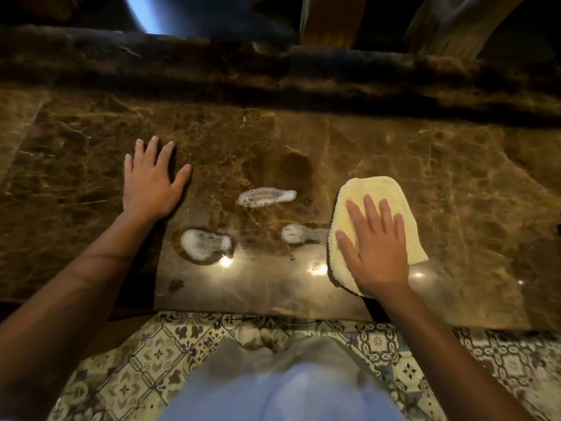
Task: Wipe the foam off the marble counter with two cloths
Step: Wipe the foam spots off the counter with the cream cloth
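We see the left hand (151,180) flat, fingers spread, on the glossy veined brown marble counter (455,165). Three bubbly white foam patches (206,243) lie between the hands. The right hand (375,247), fingers straight, presses a nubbly pale-yellow cloth (376,192); its lower part is hidden.

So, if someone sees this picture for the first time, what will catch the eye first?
Most likely the pale yellow cloth on the dark marble counter, right of centre, with the right hand pressed flat on it. Next come three white foam patches in the middle, the nearest one touching the cloth's left edge. The left hand rests flat and bare on the marble, left of the foam; no second cloth is in view.
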`<state>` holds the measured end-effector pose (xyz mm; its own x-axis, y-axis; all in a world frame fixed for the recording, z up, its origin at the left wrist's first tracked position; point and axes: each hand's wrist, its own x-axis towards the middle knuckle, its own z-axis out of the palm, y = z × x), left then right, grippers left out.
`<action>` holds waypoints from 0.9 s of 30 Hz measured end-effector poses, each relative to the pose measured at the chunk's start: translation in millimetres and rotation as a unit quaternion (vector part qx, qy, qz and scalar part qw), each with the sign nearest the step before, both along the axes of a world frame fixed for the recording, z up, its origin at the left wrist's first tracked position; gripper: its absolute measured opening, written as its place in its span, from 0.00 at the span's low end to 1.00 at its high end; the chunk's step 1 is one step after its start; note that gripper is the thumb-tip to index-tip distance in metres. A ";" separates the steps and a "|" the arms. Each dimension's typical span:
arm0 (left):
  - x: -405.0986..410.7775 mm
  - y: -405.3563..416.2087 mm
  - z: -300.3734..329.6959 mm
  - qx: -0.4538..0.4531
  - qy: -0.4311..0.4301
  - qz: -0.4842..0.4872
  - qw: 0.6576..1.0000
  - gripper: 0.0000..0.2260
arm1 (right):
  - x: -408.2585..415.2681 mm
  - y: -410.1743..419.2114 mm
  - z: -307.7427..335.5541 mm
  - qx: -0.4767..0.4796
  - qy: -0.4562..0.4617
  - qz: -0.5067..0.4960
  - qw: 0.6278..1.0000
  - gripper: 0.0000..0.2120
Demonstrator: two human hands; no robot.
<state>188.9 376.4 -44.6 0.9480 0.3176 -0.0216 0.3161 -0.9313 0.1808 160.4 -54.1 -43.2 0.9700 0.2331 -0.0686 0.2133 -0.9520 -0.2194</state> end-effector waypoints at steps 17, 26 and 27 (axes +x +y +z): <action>0.3 -0.2 -2.0 0.000 -0.026 0.011 1.000 0.31 | 126.2 56.5 -2.6 -0.009 -0.014 0.006 1.000 0.30; -5.6 6.8 0.6 -0.025 -0.020 -0.025 0.999 0.32 | -58.2 58.2 1.5 0.023 0.000 -0.078 0.997 0.29; -6.0 7.5 1.0 -0.026 -0.018 -0.028 0.999 0.32 | -77.9 63.4 0.8 0.018 0.004 -0.086 0.996 0.30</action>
